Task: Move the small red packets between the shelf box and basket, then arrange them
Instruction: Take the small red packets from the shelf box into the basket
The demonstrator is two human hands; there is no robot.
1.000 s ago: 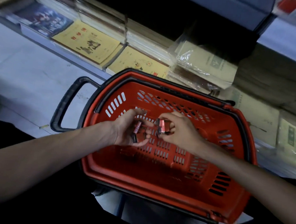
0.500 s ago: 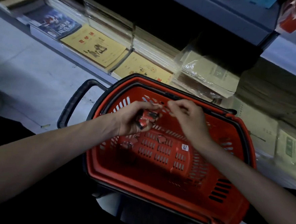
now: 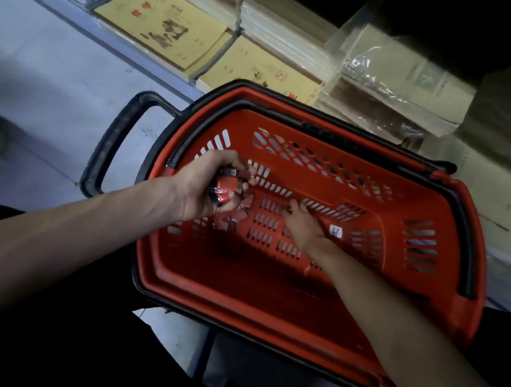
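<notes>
— Head view, from where I stood: which step was it?

— Gathering up, I'd judge. The left hand (image 3: 206, 187) hung over the left end of the basket (image 3: 398, 203), its grip closed round a bunch of red packets (image 3: 226, 185), thumb on top.

— And the other one?

— The right hand (image 3: 303, 224) was down on the basket floor, fingertips (image 3: 289, 208) at something small by the slots. I could not tell whether that grip had closed on anything, because the back of the hand hid it.

— More to collect?

— A few loose packets (image 3: 231, 220) lay on the floor just under the left hand. A white sticker (image 3: 336, 231) sat beside the right wrist.

— Where was the shelf box?

— Out of sight. Only yellow booklets (image 3: 160, 26) showed on the shelf (image 3: 63, 25) behind the basket.

— So what did the next move call for?

— By my reckoning, a fine pinch. Flat packets on a slotted floor want a fingertip under one edge. Then each had to pass across to the left hand without that bunch loosening. Carrying them to the box and arranging them looked to be ahead.
</notes>
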